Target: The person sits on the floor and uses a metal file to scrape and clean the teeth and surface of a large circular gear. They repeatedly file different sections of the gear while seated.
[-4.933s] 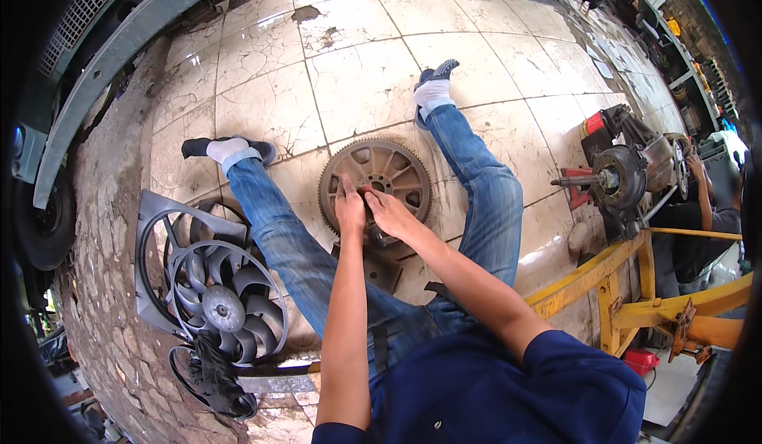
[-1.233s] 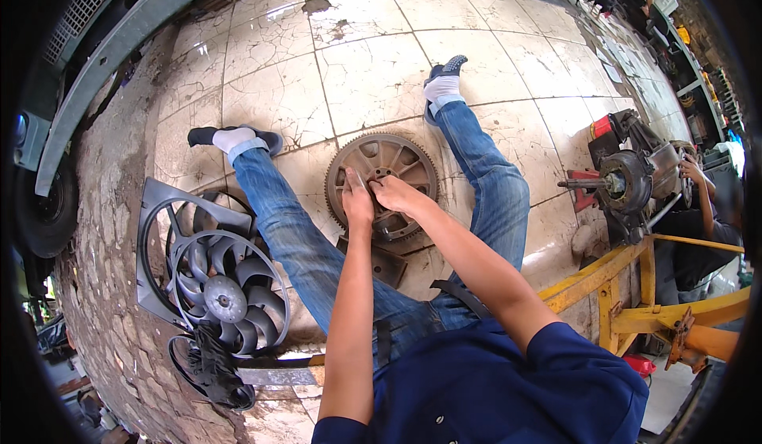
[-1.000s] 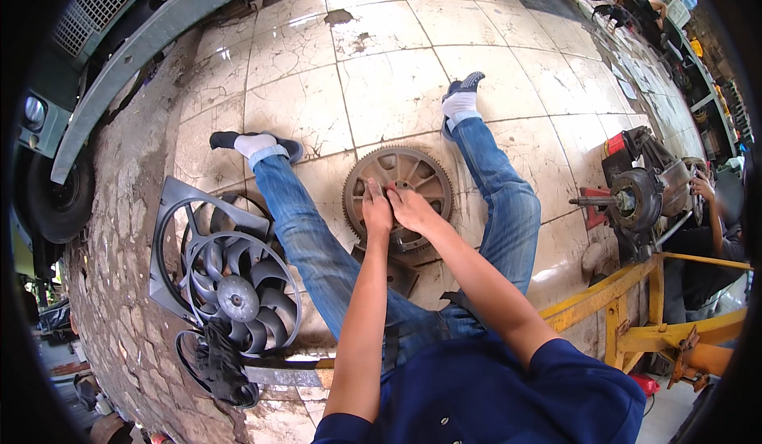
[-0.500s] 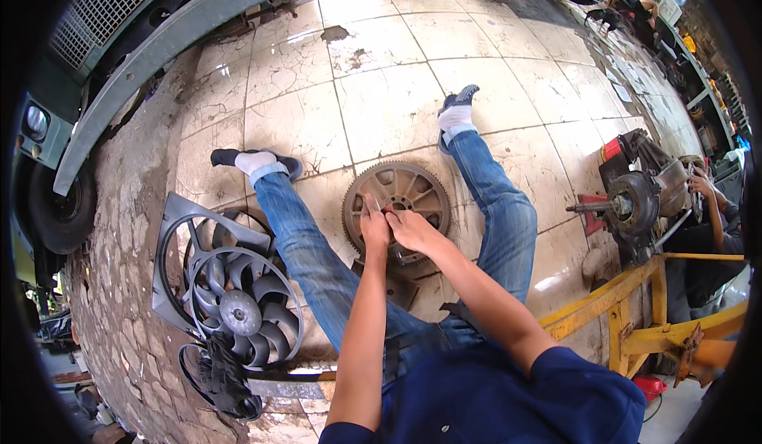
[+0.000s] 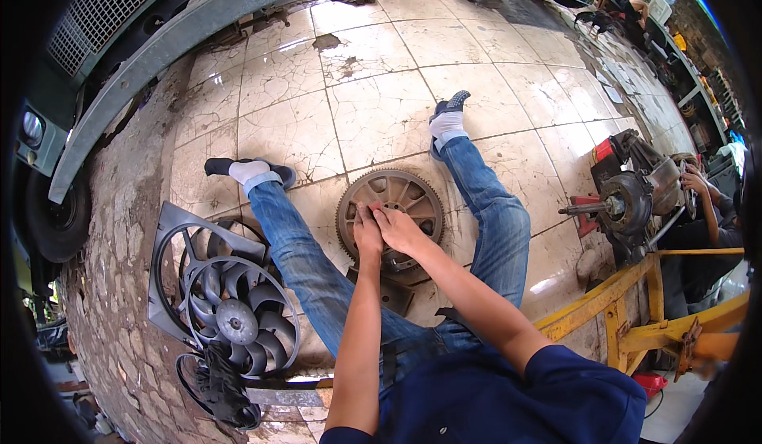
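Note:
A round metal flywheel (image 5: 425, 207) with a toothed rim and openings around its hub lies on the tiled floor between my legs. Over its near half, my left hand (image 5: 367, 231) and my right hand (image 5: 399, 230) come together close to the hub. The fingers of both are drawn together around a small reddish bit (image 5: 375, 206), too small to identify. Whether my fingertips press on the flywheel is hard to tell. A dark flat metal piece (image 5: 394, 294) shows under the flywheel's near edge, partly covered by my left forearm.
To my left lie a radiator fan (image 5: 236, 321), its grey shroud (image 5: 165, 273) and a black crumpled item (image 5: 226, 384). A vehicle bumper (image 5: 119, 95) curves along the upper left. At right are a gearbox-like assembly (image 5: 627, 206), another person's arm (image 5: 706, 206) and a yellow frame (image 5: 587, 305).
The whole view has shifted slightly. My left hand's fingers, stretched out before, are now drawn in beside my right hand's. The flywheel and fan keep their places on the floor.

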Demonstrator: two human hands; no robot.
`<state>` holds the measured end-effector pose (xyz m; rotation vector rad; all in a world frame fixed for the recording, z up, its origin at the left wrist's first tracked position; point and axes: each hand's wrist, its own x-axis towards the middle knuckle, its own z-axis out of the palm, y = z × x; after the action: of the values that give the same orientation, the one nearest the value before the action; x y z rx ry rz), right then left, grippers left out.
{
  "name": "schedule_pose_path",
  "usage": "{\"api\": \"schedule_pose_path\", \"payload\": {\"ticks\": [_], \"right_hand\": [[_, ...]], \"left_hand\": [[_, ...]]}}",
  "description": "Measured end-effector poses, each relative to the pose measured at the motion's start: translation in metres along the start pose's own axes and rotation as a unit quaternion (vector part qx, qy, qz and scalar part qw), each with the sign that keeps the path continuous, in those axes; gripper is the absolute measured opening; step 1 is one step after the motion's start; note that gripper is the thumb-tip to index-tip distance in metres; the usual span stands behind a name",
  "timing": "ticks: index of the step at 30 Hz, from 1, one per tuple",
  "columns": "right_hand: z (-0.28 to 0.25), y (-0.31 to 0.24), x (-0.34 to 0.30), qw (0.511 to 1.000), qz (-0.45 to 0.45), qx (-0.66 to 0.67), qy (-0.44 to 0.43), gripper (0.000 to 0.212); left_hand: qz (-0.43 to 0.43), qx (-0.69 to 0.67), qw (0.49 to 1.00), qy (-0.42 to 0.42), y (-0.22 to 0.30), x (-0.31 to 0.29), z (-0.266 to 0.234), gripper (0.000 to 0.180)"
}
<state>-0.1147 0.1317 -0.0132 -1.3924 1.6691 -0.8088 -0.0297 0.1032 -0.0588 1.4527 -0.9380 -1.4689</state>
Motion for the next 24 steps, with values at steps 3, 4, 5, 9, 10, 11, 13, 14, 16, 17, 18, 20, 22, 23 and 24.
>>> {"api": "schedule_pose_path", "payload": {"ticks": [3, 4, 5, 9, 10, 11, 13, 14, 16, 17, 18, 20, 22, 23, 24], "right_hand": [[0.005, 0.018, 0.000, 0.997, 0.062, -0.017, -0.031, 0.041], [-0.002, 0.022, -0.004, 0.998, 0.063, -0.016, -0.021, 0.040], [-0.004, 0.016, -0.008, 0.998, 0.057, -0.012, -0.019, 0.039], [0.005, 0.001, -0.013, 0.999, 0.029, 0.032, -0.006, 0.039], [0.001, 0.011, -0.011, 0.999, 0.042, 0.026, -0.004, 0.039], [-0.004, 0.020, -0.009, 0.998, 0.055, 0.020, -0.002, 0.039], [0.002, 0.008, -0.003, 0.999, 0.039, 0.026, -0.011, 0.039], [0.005, -0.005, -0.003, 0.999, 0.020, 0.034, -0.015, 0.039], [0.000, -0.008, -0.007, 0.999, 0.012, 0.042, -0.004, 0.039], [-0.001, -0.008, -0.008, 0.999, 0.013, 0.049, 0.001, 0.039], [0.000, -0.012, -0.008, 0.998, 0.009, 0.058, 0.006, 0.039], [0.001, 0.026, 0.005, 1.000, -0.015, -0.005, 0.018, 0.041], [0.004, 0.028, 0.008, 0.999, -0.034, -0.015, 0.022, 0.042], [0.003, 0.030, 0.007, 0.999, -0.040, 0.002, 0.029, 0.042], [0.003, 0.023, 0.003, 0.998, -0.047, 0.020, 0.032, 0.043]], "left_hand": [[-0.024, 0.023, 0.999, 0.011, -0.003, 0.005, 0.004, 0.059], [-0.042, 0.015, 0.999, -0.009, 0.011, -0.006, 0.011, 0.060], [-0.058, 0.009, 0.998, -0.019, 0.020, -0.012, 0.011, 0.060], [0.013, 0.025, 0.999, 0.036, -0.007, 0.005, -0.002, 0.061], [0.013, 0.039, 0.999, 0.033, 0.002, -0.002, 0.008, 0.061], [0.012, 0.052, 0.998, 0.029, 0.009, -0.008, 0.017, 0.061], [0.015, 0.039, 0.999, 0.024, -0.004, 0.006, 0.003, 0.060], [0.015, 0.033, 0.999, 0.025, -0.013, 0.013, -0.007, 0.060], [0.016, 0.002, 1.000, 0.016, -0.009, 0.007, 0.000, 0.058], [0.016, -0.013, 1.000, 0.013, -0.007, 0.004, 0.002, 0.057], [0.019, -0.003, 1.000, 0.009, -0.005, 0.003, 0.000, 0.057], [0.027, 0.009, 0.999, -0.018, 0.001, 0.001, 0.013, 0.058], [0.036, 0.035, 0.999, 0.006, 0.005, -0.004, 0.013, 0.057], [0.041, 0.047, 0.998, 0.017, 0.008, -0.007, 0.014, 0.057], [0.050, 0.050, 0.997, 0.021, 0.009, -0.007, 0.010, 0.056]]}}
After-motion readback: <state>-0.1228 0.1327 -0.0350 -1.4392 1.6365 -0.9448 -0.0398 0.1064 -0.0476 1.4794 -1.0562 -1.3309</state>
